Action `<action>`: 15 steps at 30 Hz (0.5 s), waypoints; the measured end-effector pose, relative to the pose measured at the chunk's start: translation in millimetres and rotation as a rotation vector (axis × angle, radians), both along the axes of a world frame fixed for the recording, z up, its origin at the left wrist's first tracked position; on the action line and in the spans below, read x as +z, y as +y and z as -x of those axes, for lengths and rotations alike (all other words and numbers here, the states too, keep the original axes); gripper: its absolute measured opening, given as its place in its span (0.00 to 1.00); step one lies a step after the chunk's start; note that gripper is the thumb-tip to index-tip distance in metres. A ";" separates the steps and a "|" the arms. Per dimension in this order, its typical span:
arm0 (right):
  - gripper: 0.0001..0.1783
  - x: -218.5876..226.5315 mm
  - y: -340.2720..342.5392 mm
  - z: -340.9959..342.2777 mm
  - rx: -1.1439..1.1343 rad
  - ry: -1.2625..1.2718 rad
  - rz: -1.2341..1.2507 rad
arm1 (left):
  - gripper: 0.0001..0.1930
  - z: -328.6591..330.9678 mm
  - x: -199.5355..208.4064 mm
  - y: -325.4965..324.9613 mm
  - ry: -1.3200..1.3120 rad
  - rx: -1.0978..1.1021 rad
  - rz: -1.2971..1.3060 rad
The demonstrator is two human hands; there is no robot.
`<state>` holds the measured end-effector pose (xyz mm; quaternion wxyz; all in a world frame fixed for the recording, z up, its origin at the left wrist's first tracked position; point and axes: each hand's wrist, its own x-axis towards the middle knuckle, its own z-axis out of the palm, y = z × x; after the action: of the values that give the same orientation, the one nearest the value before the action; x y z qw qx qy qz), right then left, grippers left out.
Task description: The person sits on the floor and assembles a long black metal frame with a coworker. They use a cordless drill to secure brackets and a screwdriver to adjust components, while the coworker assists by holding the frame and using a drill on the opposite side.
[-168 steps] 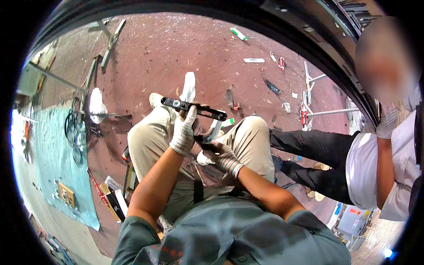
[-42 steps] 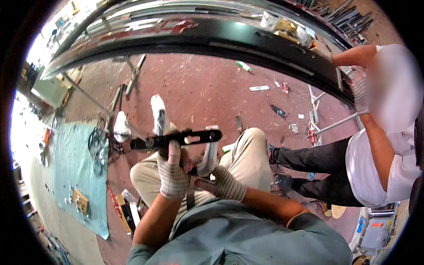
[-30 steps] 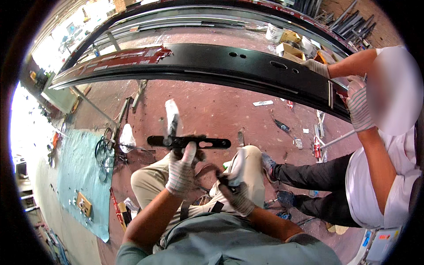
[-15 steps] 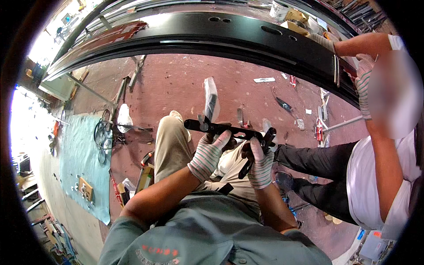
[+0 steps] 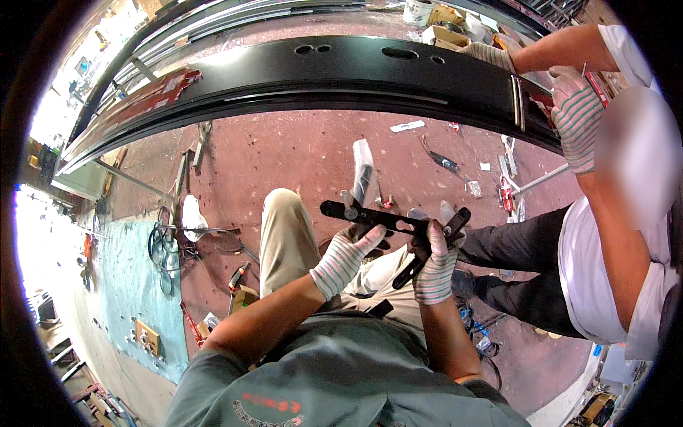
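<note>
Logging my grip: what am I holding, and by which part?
Left hand: slotted black plate, near its middle. Right hand: second black plate, around its middle.

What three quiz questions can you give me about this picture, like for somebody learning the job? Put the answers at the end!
1. True or false: the left hand holds a long, flat, black slotted bar, while the right hand is empty.

2. What does the flat, tan, rectangular block lie on?
A) the red-brown floor
B) the blue-green sheet
C) the person's lap

3. How many dark holes show in the top of the long, glossy black beam?

Key:
1. False; the right hand grips a black bar-shaped piece.
2. B.
3. Four.
</note>
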<state>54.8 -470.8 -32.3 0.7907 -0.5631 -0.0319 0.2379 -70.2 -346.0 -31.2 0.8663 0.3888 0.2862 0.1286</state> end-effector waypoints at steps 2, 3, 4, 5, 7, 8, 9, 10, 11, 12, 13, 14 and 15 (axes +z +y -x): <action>0.21 -9.6 -4.0 -2.9 0.046 0.028 -0.020 | 0.22 13.0 -2.0 9.7 0.020 0.042 -0.082; 0.21 -6.8 -3.6 -1.9 0.062 0.050 -0.021 | 0.25 18.9 -11.0 13.4 -0.014 0.103 -0.134; 0.21 -4.8 -2.9 -1.9 0.077 0.072 -0.021 | 0.27 23.8 -19.0 16.7 -0.047 0.164 -0.186; 0.21 -4.9 -1.1 -6.5 0.151 0.069 -0.023 | 0.31 27.2 -4.5 17.9 -0.108 0.225 -0.188; 0.22 -4.6 4.2 -2.8 0.142 0.086 0.011 | 0.30 31.4 -17.8 31.6 -0.176 0.110 -0.091; 0.22 -1.5 7.5 -0.1 0.139 0.092 0.030 | 0.29 32.0 -18.5 34.8 -0.212 0.055 -0.041; 0.22 -5.0 10.5 0.5 0.158 0.034 0.015 | 0.27 32.2 -12.2 31.0 -0.193 0.087 0.012; 0.21 -3.2 12.7 3.9 0.189 0.090 -0.011 | 0.26 34.5 -17.7 28.0 -0.156 0.145 0.004; 0.21 1.7 16.4 7.0 0.186 0.116 -0.027 | 0.25 34.5 -17.8 29.8 -0.202 0.143 0.038; 0.20 7.8 19.7 11.1 0.184 0.144 -0.044 | 0.24 34.4 -17.0 32.7 -0.248 0.140 0.073; 0.20 16.8 21.2 15.4 0.201 0.107 -0.063 | 0.22 39.3 -14.9 32.9 -0.325 0.110 0.103; 0.20 9.4 19.7 12.3 0.185 0.134 0.006 | 0.20 40.5 -16.9 32.5 -0.349 0.117 0.105; 0.20 4.8 16.7 9.7 0.239 0.109 0.019 | 0.19 43.1 -18.0 33.4 -0.346 0.123 0.085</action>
<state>45.1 -454.1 -27.4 0.7520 -0.5491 -0.0535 0.3608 -113.2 -312.5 -49.2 0.9087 0.3055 0.1613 0.2342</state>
